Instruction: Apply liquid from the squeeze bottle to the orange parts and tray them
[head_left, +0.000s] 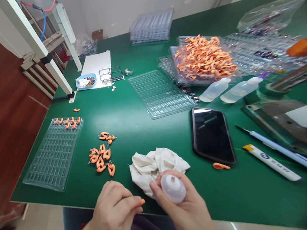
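Near the table's front edge, my left hand [118,203] pinches a small orange plastic part [142,201]; most of it is hidden by the fingers. To its right, my right hand [183,203] is wrapped round a translucent squeeze bottle [173,189], its end turned up towards me. Just behind the bottle lies a crumpled white cloth [157,162]. Several curved orange parts [101,157] are scattered left of the cloth. One more orange piece [221,166] lies beside the black phone [212,134].
A clear compartment tray [50,157] at left holds several orange parts. Another clear tray [160,94] lies mid-table. Behind are a heaped tray of orange parts [205,57] and two squeeze bottles [214,90], [240,91]. A paper knife-like BMW-marked white tool [272,162] lies right.
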Motion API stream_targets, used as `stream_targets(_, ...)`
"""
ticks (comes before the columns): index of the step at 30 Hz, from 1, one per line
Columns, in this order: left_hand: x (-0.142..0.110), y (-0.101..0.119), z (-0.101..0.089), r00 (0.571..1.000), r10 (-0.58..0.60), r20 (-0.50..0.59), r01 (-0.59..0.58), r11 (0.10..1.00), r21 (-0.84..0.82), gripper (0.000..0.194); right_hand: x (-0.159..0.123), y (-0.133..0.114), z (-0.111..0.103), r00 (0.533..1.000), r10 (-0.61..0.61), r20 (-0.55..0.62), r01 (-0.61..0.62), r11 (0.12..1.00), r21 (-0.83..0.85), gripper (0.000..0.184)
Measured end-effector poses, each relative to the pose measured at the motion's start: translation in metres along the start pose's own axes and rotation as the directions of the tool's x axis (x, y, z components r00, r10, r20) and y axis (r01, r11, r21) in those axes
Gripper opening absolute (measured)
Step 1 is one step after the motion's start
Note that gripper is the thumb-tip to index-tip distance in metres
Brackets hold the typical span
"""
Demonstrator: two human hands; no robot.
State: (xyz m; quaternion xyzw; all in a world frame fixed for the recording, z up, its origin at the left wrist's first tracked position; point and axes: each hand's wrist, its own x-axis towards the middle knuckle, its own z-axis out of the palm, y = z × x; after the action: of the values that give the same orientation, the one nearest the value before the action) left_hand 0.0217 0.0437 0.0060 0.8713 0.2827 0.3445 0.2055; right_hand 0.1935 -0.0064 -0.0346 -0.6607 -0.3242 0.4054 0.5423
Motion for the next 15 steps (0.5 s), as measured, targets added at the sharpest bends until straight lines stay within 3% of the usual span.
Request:
stream_targets(2,-0.003,-0.001,-0.001,0.997,-0.070,-0.023,0.067,0.993,-0.096,0.012,0.005,0.001,-0.005,1.000,-0.014,-0.018,0.013,0.999,-0.033,0.029)
stream_targets(4,-0.006,-0.003,-0.002,0.962,-0.272,0.001,0.262,0.929,-0.263,0.009,0.006,-0.001,-0.007,0.999,-0.052,0.008,0.052,0.997,-0.051,0.026)
stream_targets(5,-0.006,-0.004,-0.003,0.911,-0.410,0.040,0.395,0.841,-0.371,0.008,0.006,-0.003,-0.009,0.998,-0.067,0.006,0.068,0.996,-0.060,0.025)
stream_targets(7,-0.006,-0.007,-0.005,0.728,-0.659,0.190,0.626,0.525,-0.577,0.016,0.005,-0.006,-0.011,0.993,-0.107,-0.041,0.104,0.991,-0.086,0.023)
stream_targets(9,-0.004,-0.007,-0.008,0.529,-0.770,0.356,0.702,0.162,-0.693,0.027,0.004,-0.006,-0.014,0.978,-0.188,-0.091,0.175,0.975,-0.135,0.023)
stream_targets(10,-0.002,-0.007,-0.009,0.457,-0.785,0.418,0.694,0.021,-0.719,0.031,0.005,-0.005,-0.015,0.968,-0.234,-0.089,0.218,0.963,-0.156,0.023)
stream_targets(12,0.000,-0.005,-0.010,0.368,-0.792,0.488,0.658,-0.149,-0.738,0.036,0.007,-0.001,-0.015,0.954,-0.291,-0.067,0.276,0.945,-0.174,0.023)
stream_targets(13,0.001,-0.004,-0.011,0.348,-0.792,0.502,0.642,-0.189,-0.743,0.037,0.008,0.002,-0.014,0.955,-0.290,-0.066,0.275,0.946,-0.170,0.023)
stream_targets(15,0.001,-0.006,-0.016,0.350,-0.791,0.501,0.640,-0.189,-0.745,0.039,0.008,0.013,-0.012,0.963,-0.253,-0.093,0.239,0.961,-0.136,0.026)
